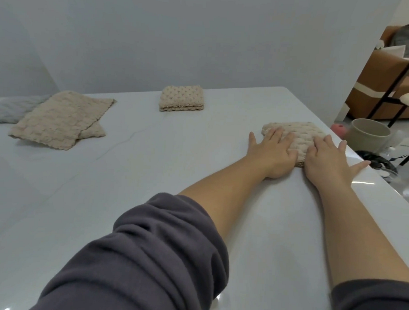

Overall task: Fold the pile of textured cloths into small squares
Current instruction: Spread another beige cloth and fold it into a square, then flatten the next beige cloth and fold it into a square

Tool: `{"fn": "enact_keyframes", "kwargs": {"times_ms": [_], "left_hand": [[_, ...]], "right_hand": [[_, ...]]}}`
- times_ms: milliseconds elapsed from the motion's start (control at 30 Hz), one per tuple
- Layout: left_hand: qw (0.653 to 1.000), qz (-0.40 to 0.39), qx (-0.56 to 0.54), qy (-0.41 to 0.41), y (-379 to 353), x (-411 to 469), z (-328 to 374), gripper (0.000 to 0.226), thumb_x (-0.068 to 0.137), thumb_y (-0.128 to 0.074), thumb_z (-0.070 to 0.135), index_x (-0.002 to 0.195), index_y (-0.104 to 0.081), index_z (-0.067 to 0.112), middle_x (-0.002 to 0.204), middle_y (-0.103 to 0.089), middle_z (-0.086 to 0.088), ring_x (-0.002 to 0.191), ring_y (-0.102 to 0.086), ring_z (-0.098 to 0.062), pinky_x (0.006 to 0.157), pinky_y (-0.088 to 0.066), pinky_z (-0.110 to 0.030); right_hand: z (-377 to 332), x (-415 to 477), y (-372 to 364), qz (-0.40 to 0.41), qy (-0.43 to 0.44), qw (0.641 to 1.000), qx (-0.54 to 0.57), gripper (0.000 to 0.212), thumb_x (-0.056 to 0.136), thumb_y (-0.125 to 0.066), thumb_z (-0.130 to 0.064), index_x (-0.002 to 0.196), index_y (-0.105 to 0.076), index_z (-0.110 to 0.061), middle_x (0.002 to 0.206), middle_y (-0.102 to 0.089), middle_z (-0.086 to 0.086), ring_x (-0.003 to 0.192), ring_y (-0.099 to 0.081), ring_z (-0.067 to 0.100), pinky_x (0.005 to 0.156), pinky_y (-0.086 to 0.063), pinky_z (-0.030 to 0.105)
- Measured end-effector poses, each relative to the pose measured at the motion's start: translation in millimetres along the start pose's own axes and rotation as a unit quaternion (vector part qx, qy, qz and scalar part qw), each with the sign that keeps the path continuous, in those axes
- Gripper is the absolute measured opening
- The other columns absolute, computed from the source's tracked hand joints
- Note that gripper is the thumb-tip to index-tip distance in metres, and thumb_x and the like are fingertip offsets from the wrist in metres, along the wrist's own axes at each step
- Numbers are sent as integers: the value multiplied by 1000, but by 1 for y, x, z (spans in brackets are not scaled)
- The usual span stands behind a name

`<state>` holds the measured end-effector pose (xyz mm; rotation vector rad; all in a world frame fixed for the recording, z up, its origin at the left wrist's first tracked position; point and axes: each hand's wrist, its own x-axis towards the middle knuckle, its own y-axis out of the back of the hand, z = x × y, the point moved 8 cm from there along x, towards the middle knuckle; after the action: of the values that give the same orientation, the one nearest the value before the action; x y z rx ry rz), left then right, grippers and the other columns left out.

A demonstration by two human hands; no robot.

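pressing flat under both palms, left hand (272, 149) and right hand (331, 159): folded cloth (299, 136)

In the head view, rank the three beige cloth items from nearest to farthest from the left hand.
1. Cloth under the hands, touching the left hand, near the table's right edge.
2. Folded square, middle, farther back.
3. Unfolded pile, far left.

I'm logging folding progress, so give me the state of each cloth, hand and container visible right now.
Beige textured cloth under the hands: folded small, pressed flat near the table's right edge.
Beige folded square cloth: folded, lying alone at the far side.
Beige pile of larger cloths: not yet folded small, stacked at left.
Left hand: flat, fingers spread on the cloth.
Right hand: flat, partly on the cloth.
Pale round bin: upright, open-topped.
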<state>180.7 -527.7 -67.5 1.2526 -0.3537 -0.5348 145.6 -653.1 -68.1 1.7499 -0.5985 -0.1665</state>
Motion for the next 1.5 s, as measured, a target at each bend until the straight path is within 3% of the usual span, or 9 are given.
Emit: {"fn": "enact_keyframes", "kwargs": {"times_ms": [200,667,867,967,1100,1200,1300,1433,1500], "left_hand": [[1000,27,2,-15,13,-50,-35,59,102,-16,42,155,3,23,162,14,1,148,15,-13,115,13,-57],[992,19,42,118,73,-260,-256,56,103,-17,39,155,3,31,161,16,11,146,17,-3,116,17,-48],[975,86,32,201,109,-298,-347,59,103,-25,38,155,-2,26,162,12,6,147,15,-9,118,13,-49],[962,153,50,222,124,-299,-390,54,99,-36,32,150,-22,22,162,-7,-2,149,1,-17,118,2,-54],[937,269,104,195,148,-297,-420,40,89,-53,16,129,-52,18,139,-45,-1,131,-38,-20,106,-27,-45],[931,296,138,163,156,-287,-431,34,90,-56,13,123,-61,21,125,-56,-1,116,-48,-24,95,-30,-40],[924,315,140,164,161,-277,-440,21,92,-55,18,109,-67,22,109,-63,-1,101,-54,-25,88,-33,-39],[893,413,-12,181,175,-293,-447,14,95,-51,22,88,-61,16,81,-61,3,79,-55,-23,74,-40,-37],[879,433,-113,161,179,-302,-445,14,97,-49,21,84,-54,18,69,-54,5,69,-51,-18,66,-40,-35]], "right_hand": [[-33,-15,17,41,62,997,-34,47,103,-18,-32,145,-38,-23,161,-19,0,150,-4,25,109,3,72],[-216,-145,-24,-116,325,938,-35,52,104,-17,-43,154,-21,-27,164,-5,-2,151,5,18,116,7,58],[-336,-194,-42,-180,377,908,36,51,105,-20,-42,154,-21,-27,164,-4,-3,150,6,16,117,9,56],[-392,-209,-54,-196,398,895,52,51,105,-21,-42,153,-22,-26,164,-6,-2,151,4,17,117,9,56],[-445,-209,-67,-210,387,893,89,48,105,-26,-36,150,-30,-21,161,-17,-2,150,-3,20,117,4,56],[-465,-201,-82,-206,371,899,103,38,103,-29,-33,133,-46,-16,150,-33,-3,148,-15,23,116,-3,58],[-469,-195,-95,-194,362,908,80,34,102,-28,-34,122,-49,-17,155,-30,-2,149,-13,23,117,-2,59],[-468,-194,-91,-161,347,917,116,31,100,-35,-32,125,-48,-18,147,-40,-1,143,-26,22,118,-7,54],[-465,-191,-83,-133,322,922,170,49,98,-44,-30,145,-34,-20,151,-34,-1,143,-25,18,119,-8,50]]}}
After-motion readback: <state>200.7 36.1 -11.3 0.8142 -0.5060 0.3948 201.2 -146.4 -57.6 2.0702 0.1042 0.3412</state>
